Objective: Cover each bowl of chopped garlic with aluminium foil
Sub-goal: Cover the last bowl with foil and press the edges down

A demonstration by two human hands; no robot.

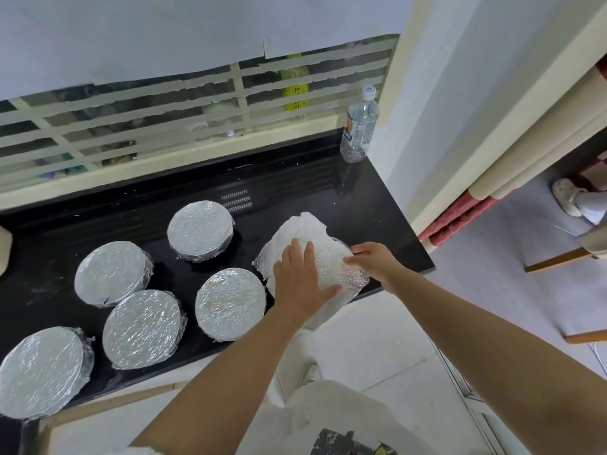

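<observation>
Pressing the foil sheet [303,236] down flat is the job at this bowl, and the left hand [297,280] has the right idea: it lies palm-down on top with fingers straight and spread, gripping nothing, simply pinning the sheet in place. The right hand [374,261] works the right-hand side, its fingers curled around the foil's edge and pinching it there. The bowl itself is hidden beneath the sheet, which sits at the front right of the black counter [377,198], with its near flap hanging past the counter's front edge. Because the bowl appears to stand so close to that edge, downward pressure is safer than any push towards the body. To finish well, keep the left palm steady at the centre so the sheet cannot slide, and let the right hand travel round the rim, folding the loose foil down and tucking it against the wall. The far flap, which stands up in a crumpled peak, probably needs the most smoothing. Gentle, even pinches should avoid tearing. Five wrapped bowls [230,303] to the left, taut on top with skirts tucked in, show the result to match; this looks like the last one.
</observation>
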